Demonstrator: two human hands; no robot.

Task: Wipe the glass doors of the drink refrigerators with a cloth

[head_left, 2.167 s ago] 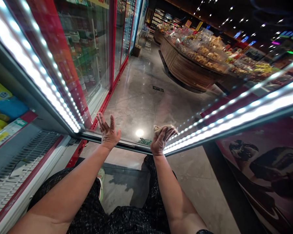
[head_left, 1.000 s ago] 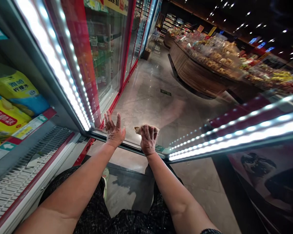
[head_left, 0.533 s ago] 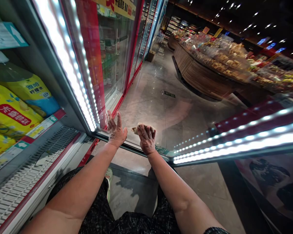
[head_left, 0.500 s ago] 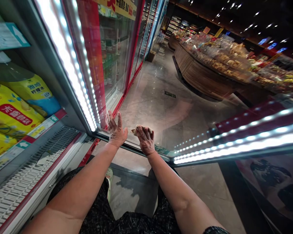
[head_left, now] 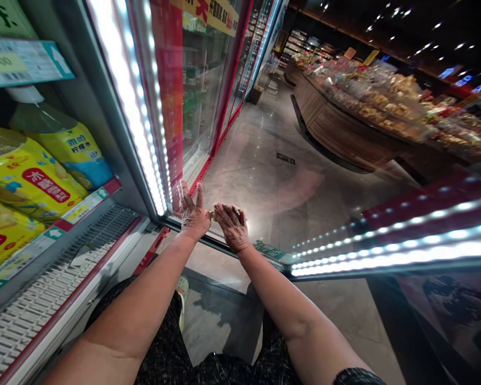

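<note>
I face an open glass cooler door [head_left: 288,176] swung out in front of me. My left hand [head_left: 191,211] lies flat on the glass near the hinge side, fingers spread and pointing up. My right hand [head_left: 231,227] presses a small tan cloth [head_left: 216,213] against the glass just right of the left hand, fingers curled over it. Only a corner of the cloth shows past the knuckles. Both hands sit just above the door's lower frame [head_left: 244,251].
The cooler's inside is at my left: yellow drink bottles [head_left: 36,179] on a shelf with price tags [head_left: 22,64], a white grille [head_left: 52,267] below. Lit LED strips [head_left: 128,107] edge the doors. Beyond the glass are a polished floor and a wooden display island [head_left: 344,128] of packaged food.
My right hand with the cloth has slid left along the glass until it almost touches the left hand, which has stayed flat. My view has tilted up and left, showing more cooler shelf.
</note>
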